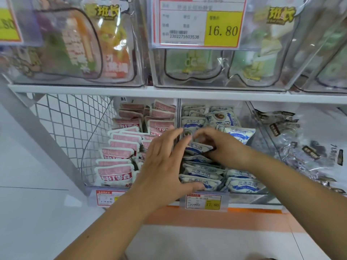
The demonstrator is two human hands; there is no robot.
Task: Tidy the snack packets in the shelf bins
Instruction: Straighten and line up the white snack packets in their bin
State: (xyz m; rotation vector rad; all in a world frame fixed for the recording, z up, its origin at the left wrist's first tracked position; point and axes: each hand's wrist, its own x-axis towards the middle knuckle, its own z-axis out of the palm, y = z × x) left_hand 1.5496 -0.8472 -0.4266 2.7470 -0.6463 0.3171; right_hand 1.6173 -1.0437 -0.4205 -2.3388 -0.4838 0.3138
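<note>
Right hand (223,147) pinches 1 blue-white packet (198,148) by its top edge, mid-row in the middle bin (249,193). Left hand (165,162) is spread, fingers straight, against the row. Packet likely light, soft, puffy, slick film, so grip the sealed edge. Pink packets (120,152) fill the next bin left.

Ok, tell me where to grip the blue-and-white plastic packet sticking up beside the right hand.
Best pinch the blue-and-white plastic packet by its raised upper edge, from above: that edge stands free of its neighbours.
</note>
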